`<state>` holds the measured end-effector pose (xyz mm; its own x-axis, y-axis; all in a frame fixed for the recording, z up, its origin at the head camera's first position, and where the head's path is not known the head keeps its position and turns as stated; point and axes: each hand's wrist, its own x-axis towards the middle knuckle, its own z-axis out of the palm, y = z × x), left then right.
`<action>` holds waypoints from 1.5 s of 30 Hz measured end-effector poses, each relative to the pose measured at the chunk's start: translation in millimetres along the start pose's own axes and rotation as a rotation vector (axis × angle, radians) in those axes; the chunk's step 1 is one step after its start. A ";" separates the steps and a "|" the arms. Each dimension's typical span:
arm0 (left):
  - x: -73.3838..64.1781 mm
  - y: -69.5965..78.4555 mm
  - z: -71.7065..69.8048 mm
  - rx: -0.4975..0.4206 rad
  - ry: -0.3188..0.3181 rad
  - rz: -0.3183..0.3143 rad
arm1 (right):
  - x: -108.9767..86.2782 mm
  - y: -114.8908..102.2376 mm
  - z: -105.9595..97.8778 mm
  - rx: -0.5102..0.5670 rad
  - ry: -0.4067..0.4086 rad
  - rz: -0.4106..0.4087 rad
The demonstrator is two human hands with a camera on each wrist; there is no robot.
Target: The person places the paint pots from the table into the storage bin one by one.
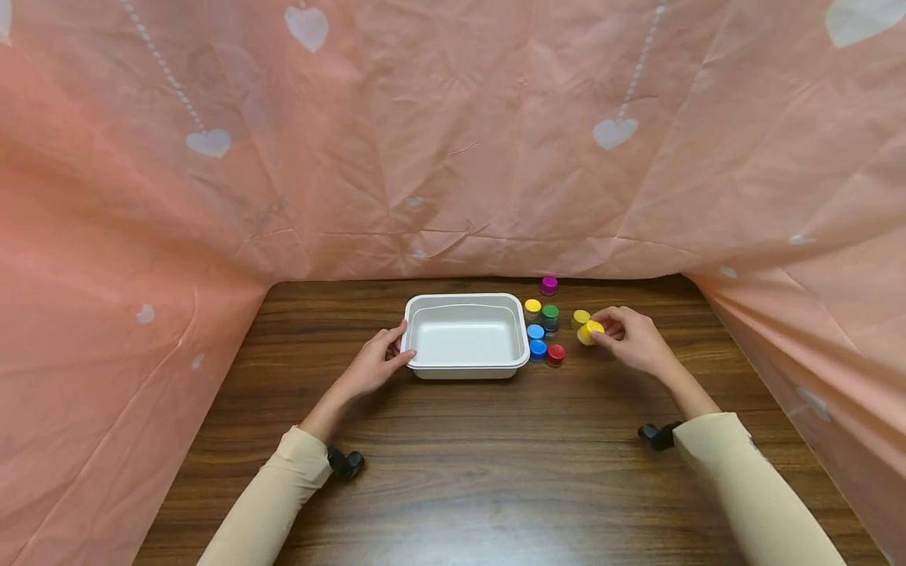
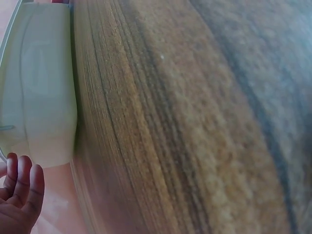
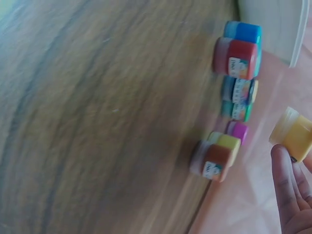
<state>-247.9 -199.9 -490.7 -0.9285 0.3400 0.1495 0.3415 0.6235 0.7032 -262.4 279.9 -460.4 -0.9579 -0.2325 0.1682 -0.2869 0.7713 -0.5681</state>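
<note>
A white plastic tub stands on the table with its opening upward. My left hand holds its left end, thumb at the near corner of the rim; in the left wrist view curled fingers show beside that end. My right hand pinches a small paint jar with a yellow lid, lifted above the table in the right wrist view. Below the raised jar, a jar with an orange-brown lid stands in front of a yellow-lidded jar.
Right of the tub stand several more paint jars: yellow, green, dark, light blue, blue and red. A purple-lidded jar sits farther back. Pink curtain surrounds the wooden table at the back and sides.
</note>
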 end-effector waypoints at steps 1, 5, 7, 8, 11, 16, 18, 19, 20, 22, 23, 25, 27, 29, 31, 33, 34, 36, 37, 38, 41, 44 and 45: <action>0.1 0.3 0.2 0.001 0.000 -0.001 | 0.9 -1.7 -0.5 0.009 0.001 -0.003; 0.4 1.5 0.2 0.006 -0.002 -0.005 | 3.4 -8.7 -3.2 0.042 0.026 -0.031; 0.7 2.1 -0.1 0.003 -0.002 -0.004 | 3.5 -13.4 -5.1 0.064 0.039 -0.047; 1.0 2.4 -0.3 0.001 -0.001 -0.003 | 3.7 -15.1 -5.6 0.071 0.044 -0.056; 1.9 3.0 -0.7 -0.010 -0.001 0.001 | 3.8 -22.3 -7.0 0.109 0.050 -0.065; 2.8 3.5 -0.6 -0.011 -0.004 0.001 | 6.0 -30.6 -5.1 0.165 0.057 -0.067; 3.0 4.1 -0.1 -0.006 -0.005 0.006 | 7.4 -33.1 -3.8 0.179 0.056 -0.065; 3.2 4.6 0.0 -0.004 -0.006 0.007 | 8.0 -34.1 -3.2 0.186 0.057 -0.063; 3.3 5.6 0.0 -0.002 -0.005 0.009 | 8.5 -35.5 -2.8 0.194 0.056 -0.062; 3.7 7.5 0.0 0.003 -0.005 0.009 | 10.1 -37.4 -1.4 0.205 0.059 -0.063; 3.6 8.7 -0.2 -0.002 -0.008 0.004 | 11.0 -38.5 0.0 0.212 0.063 -0.067; 3.1 10.1 -0.4 0.005 -0.011 -0.008 | 12.7 -39.9 2.7 0.225 0.065 -0.079; 2.5 10.5 -0.2 0.012 -0.016 -0.014 | 14.8 -41.0 5.2 0.236 0.061 -0.092; 2.1 10.4 0.4 0.013 -0.014 -0.019 | 16.2 -43.2 6.1 0.255 0.051 -0.108; 2.5 10.0 1.2 0.015 -0.008 -0.021 | 17.6 -45.7 5.4 0.280 0.041 -0.115; 3.2 10.5 1.5 0.011 0.000 -0.019 | 19.2 -47.8 5.6 0.327 0.039 -0.118; 3.5 10.6 1.6 0.008 0.003 -0.018 | 20.0 -48.9 6.2 0.359 0.040 -0.119; 3.8 10.5 1.5 0.005 0.006 -0.016 | 21.6 -50.2 8.9 0.441 0.036 -0.114; 3.6 10.2 1.4 0.005 0.005 -0.016 | 22.5 -50.6 10.8 0.483 0.032 -0.112; 3.3 10.3 1.3 0.005 0.004 -0.018 | 23.2 -51.2 12.8 0.519 0.028 -0.111; 2.6 8.2 1.5 0.007 0.002 -0.018 | 25.4 -53.5 18.6 0.602 0.016 -0.100; 1.7 7.7 1.6 0.005 -0.001 -0.021 | 27.2 -56.8 22.5 0.615 0.022 -0.099; 1.6 7.8 1.6 0.003 -0.002 -0.022 | 27.8 -58.2 23.4 0.614 0.025 -0.097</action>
<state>-246.5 -193.4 -486.1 -0.9354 0.3275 0.1332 0.3218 0.6327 0.7044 -272.2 214.6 -441.5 -0.9294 -0.2646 0.2573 -0.3264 0.2638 -0.9077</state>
